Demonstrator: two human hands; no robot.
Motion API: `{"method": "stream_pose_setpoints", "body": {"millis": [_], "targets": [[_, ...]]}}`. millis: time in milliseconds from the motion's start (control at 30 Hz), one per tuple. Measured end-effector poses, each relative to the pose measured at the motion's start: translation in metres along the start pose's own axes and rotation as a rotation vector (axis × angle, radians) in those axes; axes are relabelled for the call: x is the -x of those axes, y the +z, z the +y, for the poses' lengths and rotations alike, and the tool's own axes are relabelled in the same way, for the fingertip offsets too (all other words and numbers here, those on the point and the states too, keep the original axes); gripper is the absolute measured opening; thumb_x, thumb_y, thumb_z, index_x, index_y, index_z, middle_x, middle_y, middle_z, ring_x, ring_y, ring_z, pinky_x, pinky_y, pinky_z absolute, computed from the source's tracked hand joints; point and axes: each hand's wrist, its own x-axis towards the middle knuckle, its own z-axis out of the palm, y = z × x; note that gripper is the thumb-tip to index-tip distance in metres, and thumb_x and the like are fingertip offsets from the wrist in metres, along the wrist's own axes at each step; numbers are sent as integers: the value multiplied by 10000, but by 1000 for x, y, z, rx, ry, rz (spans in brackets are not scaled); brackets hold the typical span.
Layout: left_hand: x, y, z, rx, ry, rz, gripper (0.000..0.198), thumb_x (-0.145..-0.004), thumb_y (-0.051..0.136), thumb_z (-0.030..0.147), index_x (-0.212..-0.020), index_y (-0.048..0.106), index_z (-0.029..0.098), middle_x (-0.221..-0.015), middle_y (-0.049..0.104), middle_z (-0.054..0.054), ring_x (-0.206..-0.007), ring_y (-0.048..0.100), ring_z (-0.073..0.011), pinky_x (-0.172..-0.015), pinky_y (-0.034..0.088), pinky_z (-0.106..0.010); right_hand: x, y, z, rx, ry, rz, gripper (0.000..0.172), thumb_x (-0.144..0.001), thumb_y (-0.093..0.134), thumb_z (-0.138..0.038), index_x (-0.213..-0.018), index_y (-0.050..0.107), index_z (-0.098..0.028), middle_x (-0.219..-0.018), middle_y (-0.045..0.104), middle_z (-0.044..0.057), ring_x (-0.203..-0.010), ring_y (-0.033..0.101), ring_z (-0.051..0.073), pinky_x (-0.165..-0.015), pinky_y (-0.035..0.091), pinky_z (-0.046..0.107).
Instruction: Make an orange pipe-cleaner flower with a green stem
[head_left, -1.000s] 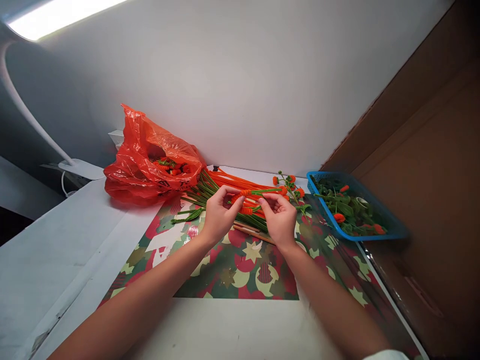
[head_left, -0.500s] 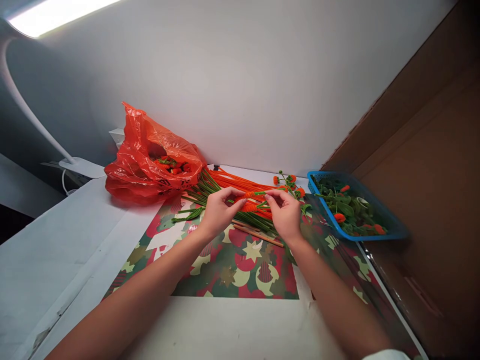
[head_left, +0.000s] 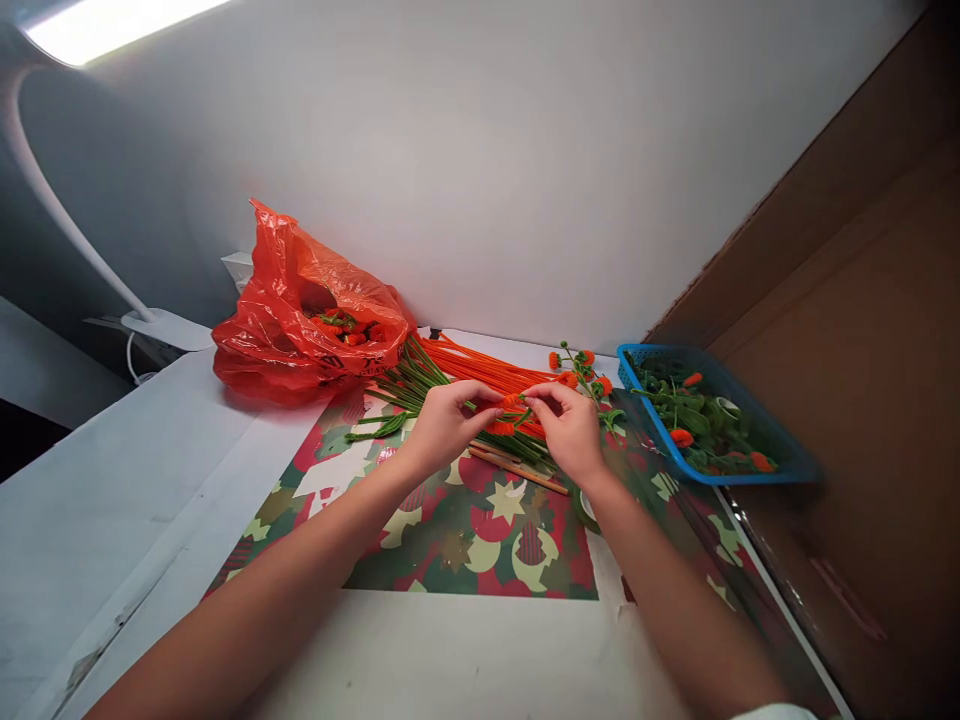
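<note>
Between my hands is a small coiled orange pipe-cleaner flower [head_left: 513, 401] with a green end. My left hand [head_left: 448, 425] pinches its orange part from the left between thumb and fingers. From the right, my right hand [head_left: 568, 430] pinches the green end in its fingertips. Another orange coil [head_left: 501, 428] shows just under the fingers; whether it joins the held piece I cannot tell. Beneath and behind the hands lie green pipe cleaners [head_left: 420, 376] and a bundle of long orange pipe cleaners [head_left: 480, 366].
A red plastic bag [head_left: 300, 345] holding orange flowers stands at back left. Finished-looking flower sprigs [head_left: 581, 365] lie behind my right hand, left of a blue basket [head_left: 671, 450] of greenery. Thin brown sticks [head_left: 525, 475] rest on the patterned mat [head_left: 465, 550]. A lamp [head_left: 75, 220] stands left.
The coiled flower has turned and less of its orange length shows between my hands. My left hand has shifted slightly right, closer to my right hand. Both keep their pinch.
</note>
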Motion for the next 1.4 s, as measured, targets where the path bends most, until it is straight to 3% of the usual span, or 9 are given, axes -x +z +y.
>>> {"method": "stream_pose_setpoints", "body": {"millis": [300,500,800,1400], "targets": [[0,4,0,35,-113,82,344,-730,718,373,-978,685,138,-943,721,-88,-859,670,-208,-637,536,-256,-2,1,0,-97,114,55,136,-772,624,-286,-791,690,-169,-750,705,47,-659,635,174,-641,514,294],[-2,4,-5,142,-203,105,338,-712,718,407,-880,691,115,-845,716,-92,-754,660,-195,-616,506,-267,-3,2,4,-165,162,57,161,-748,641,-318,-789,681,-168,-744,696,49,-635,625,171,-633,524,309],[-1,4,-7,198,-215,88,331,-708,730,402,-877,703,119,-837,717,-91,-739,662,-192,-659,518,-292,-2,4,3,-275,249,45,212,-691,686,-364,-776,674,-170,-738,689,45,-616,622,162,-614,549,307],[-1,4,-6,294,-240,63,331,-679,771,406,-855,703,134,-762,720,-58,-664,664,-167,-603,505,-258,0,7,4,-315,271,-20,246,-676,715,-390,-772,676,-166,-727,683,34,-651,627,163,-613,561,304]]}}
